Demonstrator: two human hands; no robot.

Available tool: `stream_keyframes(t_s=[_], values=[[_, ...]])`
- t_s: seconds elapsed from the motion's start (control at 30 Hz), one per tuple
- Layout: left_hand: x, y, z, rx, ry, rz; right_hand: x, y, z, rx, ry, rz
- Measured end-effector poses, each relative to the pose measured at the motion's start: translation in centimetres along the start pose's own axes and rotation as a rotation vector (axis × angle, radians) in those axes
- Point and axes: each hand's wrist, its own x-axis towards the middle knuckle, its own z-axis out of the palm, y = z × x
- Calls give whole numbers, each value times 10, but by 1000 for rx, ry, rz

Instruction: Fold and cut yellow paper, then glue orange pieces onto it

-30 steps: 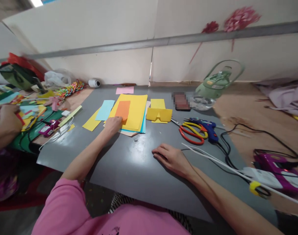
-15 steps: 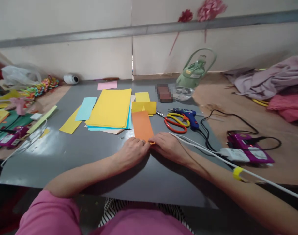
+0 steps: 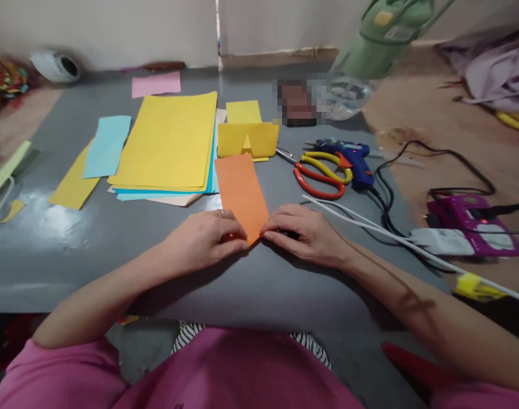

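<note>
An orange paper strip (image 3: 242, 190) lies on the grey table sheet, its near end between my hands. My left hand (image 3: 208, 236) pinches the near left corner with thumb and fingers. At the near right corner, my right hand (image 3: 304, 233) pinches the edge in the same way. Just beyond the strip's far end stands a folded yellow paper piece (image 3: 231, 139) with a small notch in its front. A stack of yellow and blue paper sheets (image 3: 170, 142) rests to the left of the strip.
Red-and-yellow-handled scissors (image 3: 321, 184) and a blue glue gun (image 3: 357, 162) lie on the right. White cable (image 3: 370, 228) runs past my right forearm to a purple power strip (image 3: 476, 218). A green-topped bottle (image 3: 383, 45) stands behind. Blue (image 3: 108, 145) and pink paper pieces (image 3: 155, 85) lie left.
My view has tipped down and come closer. Both hands have stayed at the orange strip's near end; they have drawn slightly apart, now at its two corners, and the near edge shows between them.
</note>
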Motion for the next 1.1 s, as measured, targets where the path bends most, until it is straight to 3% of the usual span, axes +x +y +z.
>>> stream_keyframes(t_s=[0.23, 0.43, 0.6, 0.7, 1.1], values=[[-7, 6, 14, 283, 3, 70, -8, -1, -3, -177, -48, -124], [-7, 6, 19, 396, 97, 134, -11, -4, -3, -239, -106, -99], [-4, 3, 16, 257, 99, 108, -10, -6, -1, -205, -37, -7], [-5, 2, 14, 212, 64, 101, -9, -8, -1, -174, -42, 26], [0, -1, 15, 100, 128, 36, -8, -8, 3, -101, -67, 117]])
